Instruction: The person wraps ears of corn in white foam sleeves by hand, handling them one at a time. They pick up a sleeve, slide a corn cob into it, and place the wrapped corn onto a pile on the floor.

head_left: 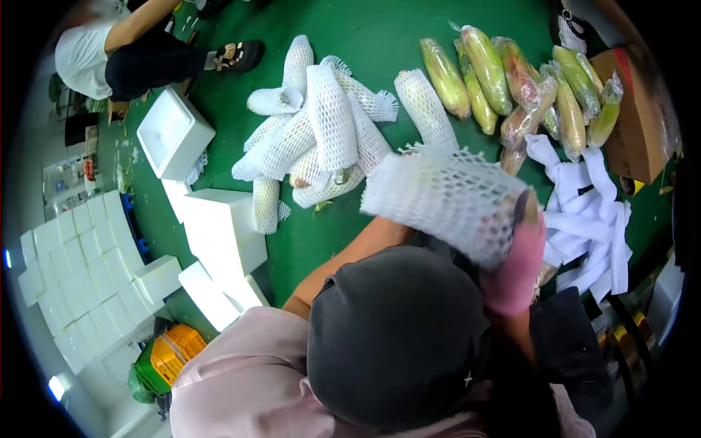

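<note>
My right hand (517,255), in a pink glove, grips the lower right end of a white foam net sleeve (445,193). The sleeve is stretched wide at that end and slightly blurred; I cannot make out clearly what is inside. My left forearm (350,255) reaches up to the sleeve's left side, but the hand is hidden behind the cap and sleeve. Just beyond lies a netted ear of corn (426,109). To its left is a pile of netted corn (321,124). Several plastic-wrapped ears of corn (485,69) lie at upper right.
Flat foam net sleeves (584,226) are heaped at right, near a cardboard box (635,124). White foam boxes (223,223) stand left on the green surface (350,22). Another person (146,51) sits at upper left. A dark cap (394,336) fills the lower middle.
</note>
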A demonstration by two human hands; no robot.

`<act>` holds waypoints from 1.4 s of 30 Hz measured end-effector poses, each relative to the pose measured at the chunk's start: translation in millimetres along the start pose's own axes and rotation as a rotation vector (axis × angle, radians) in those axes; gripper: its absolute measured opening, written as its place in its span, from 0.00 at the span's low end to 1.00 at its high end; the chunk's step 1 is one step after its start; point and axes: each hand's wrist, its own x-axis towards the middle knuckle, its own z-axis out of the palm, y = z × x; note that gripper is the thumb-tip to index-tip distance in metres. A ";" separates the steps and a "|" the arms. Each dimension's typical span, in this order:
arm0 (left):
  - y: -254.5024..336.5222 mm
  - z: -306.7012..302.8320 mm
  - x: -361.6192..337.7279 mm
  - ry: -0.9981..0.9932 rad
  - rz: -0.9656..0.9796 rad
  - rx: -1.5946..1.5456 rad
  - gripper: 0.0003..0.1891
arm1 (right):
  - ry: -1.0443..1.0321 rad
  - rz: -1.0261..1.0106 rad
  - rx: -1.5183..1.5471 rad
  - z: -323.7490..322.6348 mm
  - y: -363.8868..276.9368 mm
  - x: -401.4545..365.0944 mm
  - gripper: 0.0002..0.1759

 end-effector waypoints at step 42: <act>-26.3 75.9 89.9 -0.232 -0.326 -1.064 0.18 | -0.065 -0.646 -0.834 -33.1 51.9 111.8 0.08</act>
